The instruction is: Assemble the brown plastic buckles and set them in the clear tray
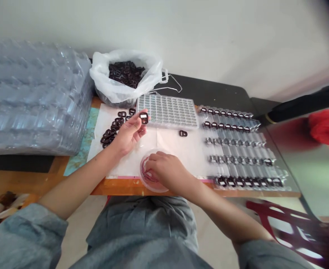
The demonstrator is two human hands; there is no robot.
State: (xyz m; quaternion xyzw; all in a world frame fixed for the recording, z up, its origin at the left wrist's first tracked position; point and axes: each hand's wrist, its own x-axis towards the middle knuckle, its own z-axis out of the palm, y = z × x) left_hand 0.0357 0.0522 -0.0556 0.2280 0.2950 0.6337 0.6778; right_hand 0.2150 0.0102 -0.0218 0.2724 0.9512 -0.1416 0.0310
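My left hand point(131, 132) pinches a dark buckle-like piece point(143, 118), which has a pale rectangle on its face, in front of a white gridded tray point(168, 111). Fingers of my right hand point(160, 167) reach down into a round clear dish point(154, 185) at the table's front edge; the dish shows pinkish-red contents. Those fingertips are bent together, and what they grip is hidden. Beside my left hand, a loose pile of dark pieces point(108, 137) lies on white paper point(181, 157). One dark joined piece point(183, 133) rests alone below the tray.
A white plastic bag point(150, 80) full of dark pieces stands behind the pile. Stacked clear plastic trays point(32, 101) fill the left side. On the right, rows of clear holders point(237, 150) carry dark pieces. A red stool point(282, 224) is below right.
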